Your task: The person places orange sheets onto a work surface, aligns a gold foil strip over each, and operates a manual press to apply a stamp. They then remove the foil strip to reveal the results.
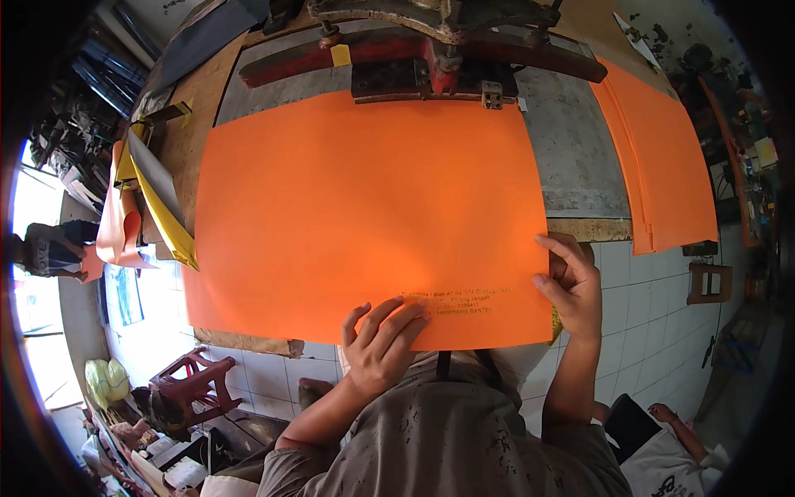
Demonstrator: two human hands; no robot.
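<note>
A large orange sheet lies across the worktable in front of me, its near edge reaching close to my body. Small gold printed lines show near its lower right part. My left hand rests on the near edge with its fingers spread flat over the sheet, beside the print. At the right edge, my right hand holds the sheet, thumb and forefinger showing on top; its other fingers are partly hidden. Beyond the sheet stands a heavy press with red and dark metal parts, its block over the far edge.
More orange sheets are stacked to the right on the table. Yellow-and-silver foil hangs at the left edge. A red plastic stool stands on the tiled floor. One person is at far left, another at lower right.
</note>
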